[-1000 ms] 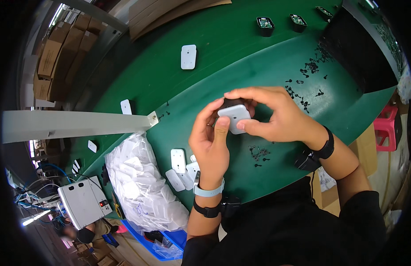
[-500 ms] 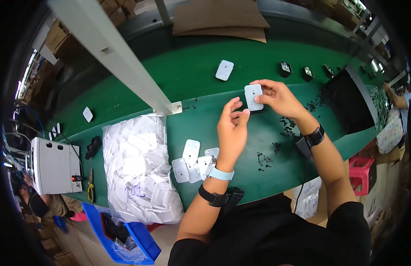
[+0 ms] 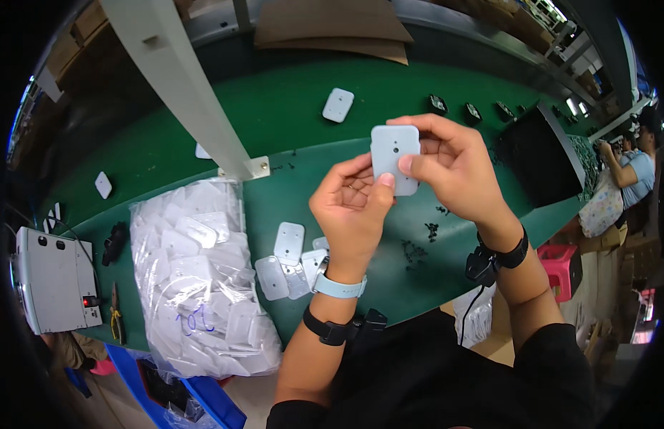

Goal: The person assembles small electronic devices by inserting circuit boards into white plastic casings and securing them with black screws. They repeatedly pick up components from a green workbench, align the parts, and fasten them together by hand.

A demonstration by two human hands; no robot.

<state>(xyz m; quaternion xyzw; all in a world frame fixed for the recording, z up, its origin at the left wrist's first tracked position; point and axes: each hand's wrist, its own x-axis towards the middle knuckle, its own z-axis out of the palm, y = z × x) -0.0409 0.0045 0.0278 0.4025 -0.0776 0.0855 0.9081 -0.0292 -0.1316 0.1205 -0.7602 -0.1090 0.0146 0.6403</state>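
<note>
Between my two hands, above the green bench, is a light grey rectangular plastic cover [image 3: 386, 146] with rounded corners and small dark holes. My left hand [image 3: 352, 218] grips its lower left side, thumb on the front and fingers behind. Closed on the right side, my right hand [image 3: 461, 171] presses its thumb on the cover's face. Whatever lies behind the cover is hidden. Left of my left forearm, several loose covers [image 3: 289, 243] lie in a small group. Small black screws [image 3: 432, 230] are scattered on the bench beyond my left wrist, toward the right.
A big clear bag of white covers [image 3: 196, 279] stands at the left, near pliers [image 3: 116, 318] and a white box-shaped machine [image 3: 56, 282]. A grey post [image 3: 182, 93] rises behind. Farther off, a cover [image 3: 338, 105] and black housings [image 3: 473, 112] lie on a green belt; right, a black bin [image 3: 539, 157].
My hands have come together and nearer with the cover. My left hand, apart from it before, now grips it too. The view has shifted somewhat to the right.
</note>
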